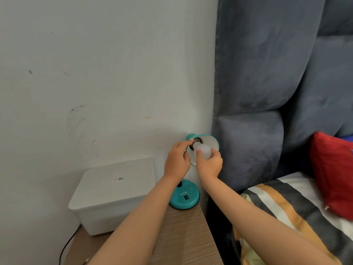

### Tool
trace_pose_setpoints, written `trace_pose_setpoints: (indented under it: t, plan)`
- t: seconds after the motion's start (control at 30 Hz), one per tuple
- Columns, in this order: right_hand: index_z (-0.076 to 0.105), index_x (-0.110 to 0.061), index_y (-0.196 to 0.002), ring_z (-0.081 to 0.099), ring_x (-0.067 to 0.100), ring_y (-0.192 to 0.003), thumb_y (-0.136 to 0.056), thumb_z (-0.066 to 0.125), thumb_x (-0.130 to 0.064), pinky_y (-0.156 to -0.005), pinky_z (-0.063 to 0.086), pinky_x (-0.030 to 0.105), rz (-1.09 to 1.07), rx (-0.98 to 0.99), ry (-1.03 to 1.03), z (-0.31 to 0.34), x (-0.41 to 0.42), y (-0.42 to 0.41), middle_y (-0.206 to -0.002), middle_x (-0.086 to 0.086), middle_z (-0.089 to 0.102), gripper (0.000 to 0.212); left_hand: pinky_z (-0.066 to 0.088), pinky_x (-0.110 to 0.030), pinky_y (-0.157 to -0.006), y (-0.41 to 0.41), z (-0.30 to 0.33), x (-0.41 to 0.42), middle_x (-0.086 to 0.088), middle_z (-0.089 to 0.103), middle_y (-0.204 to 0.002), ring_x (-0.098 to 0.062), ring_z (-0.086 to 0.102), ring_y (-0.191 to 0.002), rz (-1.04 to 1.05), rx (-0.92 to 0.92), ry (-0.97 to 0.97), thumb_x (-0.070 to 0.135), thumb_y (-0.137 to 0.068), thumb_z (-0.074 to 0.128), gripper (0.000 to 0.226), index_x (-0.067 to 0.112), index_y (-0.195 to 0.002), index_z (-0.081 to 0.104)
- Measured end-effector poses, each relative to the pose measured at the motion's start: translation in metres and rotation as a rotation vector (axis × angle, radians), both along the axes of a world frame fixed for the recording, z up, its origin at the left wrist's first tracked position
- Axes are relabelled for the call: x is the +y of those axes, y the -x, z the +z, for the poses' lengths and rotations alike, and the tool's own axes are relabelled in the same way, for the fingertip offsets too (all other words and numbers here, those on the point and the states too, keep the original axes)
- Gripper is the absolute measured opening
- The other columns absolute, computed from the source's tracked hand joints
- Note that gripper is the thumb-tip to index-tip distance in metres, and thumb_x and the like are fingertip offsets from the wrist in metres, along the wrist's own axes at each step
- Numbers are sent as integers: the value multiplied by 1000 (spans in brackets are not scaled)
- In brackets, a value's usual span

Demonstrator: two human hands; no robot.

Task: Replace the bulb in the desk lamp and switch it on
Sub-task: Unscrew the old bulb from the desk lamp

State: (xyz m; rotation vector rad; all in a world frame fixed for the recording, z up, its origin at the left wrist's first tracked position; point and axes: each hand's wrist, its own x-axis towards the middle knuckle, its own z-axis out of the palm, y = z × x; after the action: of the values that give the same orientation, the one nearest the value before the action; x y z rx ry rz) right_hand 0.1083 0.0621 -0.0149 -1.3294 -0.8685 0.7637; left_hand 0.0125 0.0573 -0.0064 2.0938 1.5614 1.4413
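Observation:
A small teal desk lamp stands on the wooden bedside table, its round base (184, 197) carrying a black rocker switch (186, 197). The lamp's shade (210, 141) is tipped up toward me, showing its white inside. A white frosted bulb (205, 151) sits at the dark socket (196, 140) in the shade. My right hand (209, 164) grips the bulb from below with fingers and thumb. My left hand (176, 161) holds the shade's left rim, fingertips near the socket. The bulb is unlit. The lamp's neck is hidden behind my hands.
A white lidded plastic box (112, 192) sits left of the lamp on the wooden table (187, 236). A black cable (67, 243) runs down at the table's left. A grey padded headboard (257, 92), striped bedding (286, 205) and a red pillow (332, 173) lie to the right.

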Motion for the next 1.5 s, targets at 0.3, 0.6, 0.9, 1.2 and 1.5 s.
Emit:
trace_pose_setpoints:
  t: [0.3,0.6,0.9,1.2,1.5]
  plan:
    - [39,-4,-136,48,24,-118,-76,75,-23,-87,39,23,16,-14,-34,2,-5,-7,-133,14,42,72,38,-7,-80,-11,-2,1,-11,53,-104,-17,55,-95,28,-159,35,-7,-85,44,46,22,-117,58]
    - [47,-9,-130,49,24,-121,-78,72,-13,-92,41,26,43,-45,-63,2,-2,-7,-131,11,50,58,41,-19,-89,-12,-1,0,-10,53,-107,-16,55,-99,19,-245,54,-8,-85,44,46,24,-115,59]
    - [42,-3,-130,55,29,-113,-79,72,-31,-82,45,28,12,38,46,2,-7,-1,-127,16,53,65,40,-18,-87,-14,-3,0,-9,53,-108,-15,54,-97,10,-233,56,-6,-86,44,45,24,-117,58]
    - [42,-17,-135,53,26,-119,-78,73,-27,-89,43,26,60,0,0,-4,-9,-3,-132,11,51,66,40,-15,-88,-13,-3,0,-8,52,-108,-15,54,-100,6,-243,63,-6,-86,44,46,26,-117,57]
    - [47,-17,-131,50,26,-118,-76,71,-6,-83,42,25,74,-33,9,0,-8,-8,-129,14,49,61,38,-18,-89,-12,-1,-1,-6,50,-108,-14,52,-100,5,-239,60,-5,-87,45,43,23,-117,57]
